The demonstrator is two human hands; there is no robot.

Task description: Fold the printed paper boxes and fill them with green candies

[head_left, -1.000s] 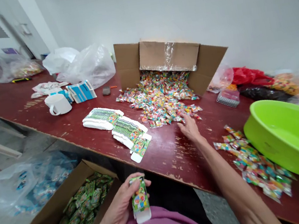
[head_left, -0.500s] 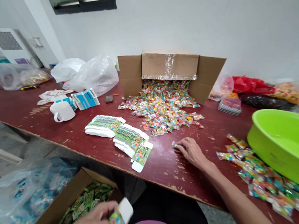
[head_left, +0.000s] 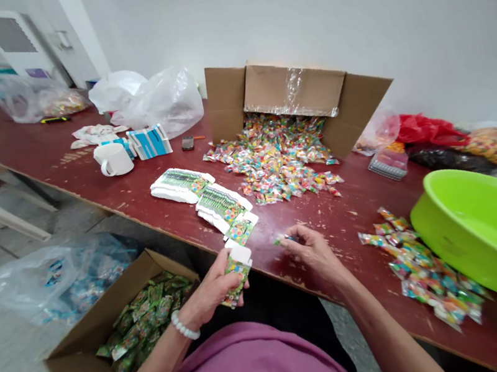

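Note:
My left hand (head_left: 215,289), a beaded bracelet at its wrist, holds a small green printed box (head_left: 238,269) with a white flap at the table's front edge. Between the fingertips of my right hand (head_left: 313,254) is a small wrapped candy (head_left: 282,240), just above the red table. Rows of flat green-and-white boxes (head_left: 221,206) lie beyond my left hand. Behind them, wrapped candies (head_left: 273,163) spill from an open cardboard box (head_left: 294,87).
A green basin (head_left: 487,236) and more wrapped candies (head_left: 427,271) are at the right. A carton (head_left: 78,364) of green packets stands low at the left. A white mug (head_left: 117,159), blue-and-white boxes (head_left: 150,142) and plastic bags (head_left: 173,100) sit farther back.
My left hand has moved up and right with the green box, closer to my right hand. My right hand has lifted slightly with the candy. The view has shifted.

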